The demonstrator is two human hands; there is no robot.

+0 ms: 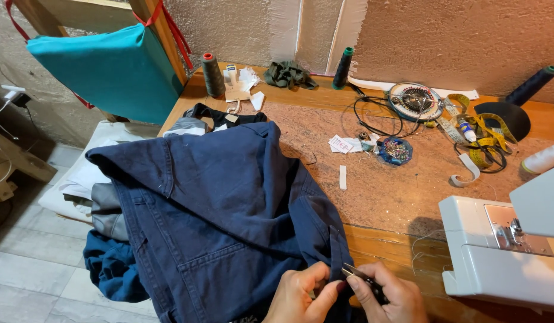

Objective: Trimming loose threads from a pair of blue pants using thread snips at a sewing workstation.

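My left hand point(301, 297) pinches the navy trousers' point(223, 209) hem at the table's point(373, 236) near edge; my right hand point(392, 296) grips small thread snips point(356, 276). I should keep the fabric taut and clip only thread.

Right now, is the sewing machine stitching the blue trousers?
No. The blue trousers lie left of the sewing machine, held by both hands.

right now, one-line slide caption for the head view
Two hands work small thread snips at a navy garment's edge beside a white sewing machine.
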